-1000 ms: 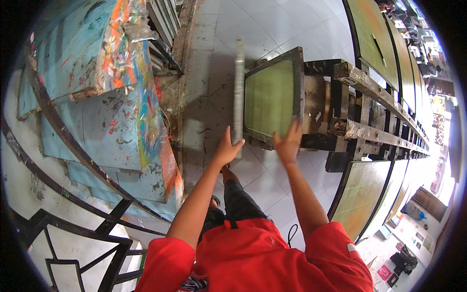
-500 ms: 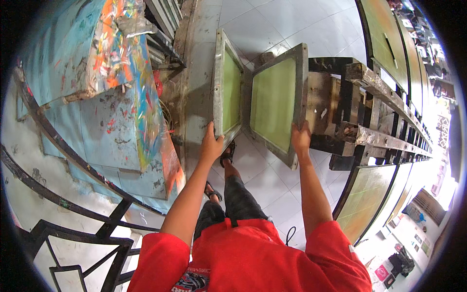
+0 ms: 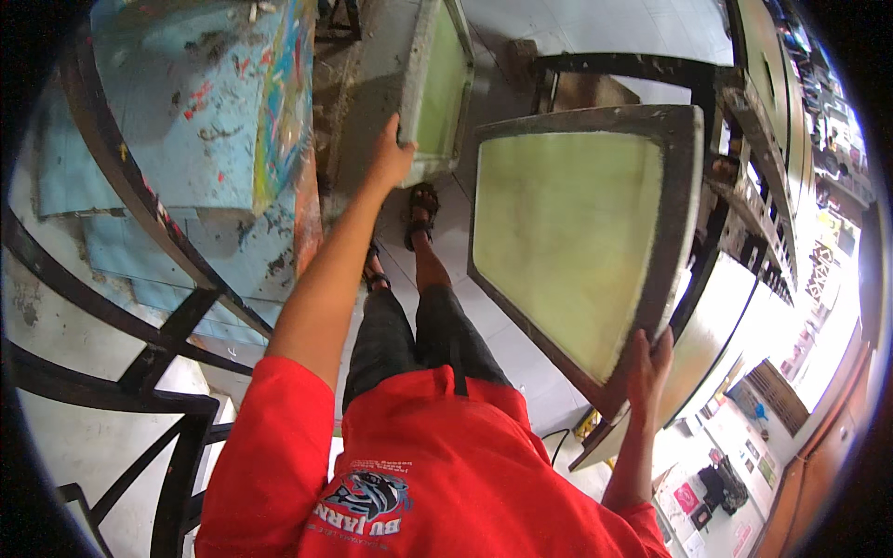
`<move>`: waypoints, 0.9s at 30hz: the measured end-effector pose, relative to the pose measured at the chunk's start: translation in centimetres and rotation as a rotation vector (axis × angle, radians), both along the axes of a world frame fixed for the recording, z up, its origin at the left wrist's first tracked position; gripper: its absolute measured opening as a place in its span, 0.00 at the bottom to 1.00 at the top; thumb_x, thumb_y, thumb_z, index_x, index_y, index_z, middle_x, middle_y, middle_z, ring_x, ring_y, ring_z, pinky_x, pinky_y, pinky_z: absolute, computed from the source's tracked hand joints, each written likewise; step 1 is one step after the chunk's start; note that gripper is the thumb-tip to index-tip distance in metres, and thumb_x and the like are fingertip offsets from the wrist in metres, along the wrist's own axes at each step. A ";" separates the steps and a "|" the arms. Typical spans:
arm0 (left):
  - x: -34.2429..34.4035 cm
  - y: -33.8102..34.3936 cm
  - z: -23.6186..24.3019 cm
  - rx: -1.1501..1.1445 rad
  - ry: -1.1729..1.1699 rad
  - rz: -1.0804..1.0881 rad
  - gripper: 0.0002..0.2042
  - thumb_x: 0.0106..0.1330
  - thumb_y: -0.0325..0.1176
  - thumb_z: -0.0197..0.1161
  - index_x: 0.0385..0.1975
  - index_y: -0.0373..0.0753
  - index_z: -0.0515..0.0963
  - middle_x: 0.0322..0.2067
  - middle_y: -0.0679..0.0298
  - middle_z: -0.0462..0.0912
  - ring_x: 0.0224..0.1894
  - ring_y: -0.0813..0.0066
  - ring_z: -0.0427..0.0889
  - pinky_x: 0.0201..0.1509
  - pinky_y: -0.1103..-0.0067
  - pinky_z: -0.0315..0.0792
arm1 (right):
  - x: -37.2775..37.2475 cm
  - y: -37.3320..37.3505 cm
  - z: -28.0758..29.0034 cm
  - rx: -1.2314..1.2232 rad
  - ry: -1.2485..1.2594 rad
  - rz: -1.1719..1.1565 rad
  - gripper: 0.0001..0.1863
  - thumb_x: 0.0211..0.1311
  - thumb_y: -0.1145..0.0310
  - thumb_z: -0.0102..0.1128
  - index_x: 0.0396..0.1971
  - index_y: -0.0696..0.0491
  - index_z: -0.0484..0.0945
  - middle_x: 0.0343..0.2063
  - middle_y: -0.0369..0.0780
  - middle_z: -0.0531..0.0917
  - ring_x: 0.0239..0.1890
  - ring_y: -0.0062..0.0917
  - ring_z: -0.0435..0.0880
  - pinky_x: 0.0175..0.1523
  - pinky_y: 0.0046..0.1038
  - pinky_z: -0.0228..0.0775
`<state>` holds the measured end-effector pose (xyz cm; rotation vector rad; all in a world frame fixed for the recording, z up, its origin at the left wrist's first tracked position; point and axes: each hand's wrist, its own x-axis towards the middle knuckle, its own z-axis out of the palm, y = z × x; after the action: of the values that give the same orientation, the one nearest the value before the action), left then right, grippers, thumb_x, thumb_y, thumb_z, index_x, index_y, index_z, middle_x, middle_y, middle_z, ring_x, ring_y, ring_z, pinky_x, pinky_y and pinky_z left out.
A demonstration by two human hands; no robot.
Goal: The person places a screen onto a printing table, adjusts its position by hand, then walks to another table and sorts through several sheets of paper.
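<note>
With its fingers closed round the near end, my left hand (image 3: 390, 156) holds a pale-edged screen printing frame (image 3: 441, 102) with a yellow-green mesh. That frame stands steeply on edge over the tiled floor, its far end cut off by the picture's upper border. On the other side, my right hand (image 3: 648, 367) grips the lower right edge of a second screen printing frame (image 3: 569, 232). This one is tilted up with its wide green mesh facing me and a dark, worn border. A gap lies between the two frames, and my sandalled feet show below the left one.
A light blue, paint-splattered box-like structure (image 3: 149, 139) stands at the left. Black curved metal bars (image 3: 139, 321) cross the lower left. A long dark rack (image 3: 735, 177) runs along the right, bearing more screens. Behind it, a white table (image 3: 716, 484) carries small items.
The right frame has risen and swung right and toward me, showing its mesh more fully. The left frame has shifted up in the picture, away from the right one. Both hands keep their hold.
</note>
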<state>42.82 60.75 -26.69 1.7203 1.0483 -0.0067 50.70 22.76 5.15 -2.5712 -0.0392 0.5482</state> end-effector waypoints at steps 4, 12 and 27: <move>-1.8 0.8 -3.6 0.007 -0.059 0.024 0.34 0.59 0.32 0.63 0.65 0.35 0.55 0.60 0.44 0.64 0.62 0.49 0.65 0.63 0.65 0.62 | -3.4 -3.6 6.2 -0.001 -0.020 -0.102 0.20 0.64 0.70 0.52 0.55 0.61 0.67 0.46 0.40 0.77 0.47 0.22 0.73 0.53 0.24 0.63; -3.3 1.0 -6.1 0.056 -0.073 -0.016 0.34 0.61 0.34 0.61 0.66 0.35 0.54 0.62 0.46 0.62 0.63 0.50 0.63 0.65 0.65 0.61 | -9.1 -9.6 14.9 0.000 -0.151 -0.054 0.33 0.62 0.55 0.57 0.59 0.62 0.63 0.51 0.41 0.74 0.53 0.25 0.69 0.58 0.28 0.59; -3.3 -1.3 -4.2 0.208 -0.068 -0.056 0.34 0.58 0.36 0.63 0.64 0.34 0.57 0.56 0.45 0.69 0.58 0.49 0.70 0.60 0.64 0.66 | -9.3 -5.2 12.0 -0.022 -0.212 0.023 0.22 0.65 0.67 0.50 0.56 0.62 0.66 0.48 0.41 0.75 0.52 0.23 0.70 0.58 0.26 0.58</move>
<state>39.52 59.45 -30.84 1.9233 0.9784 0.1286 41.41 17.55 17.18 -2.6432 -0.1363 0.2835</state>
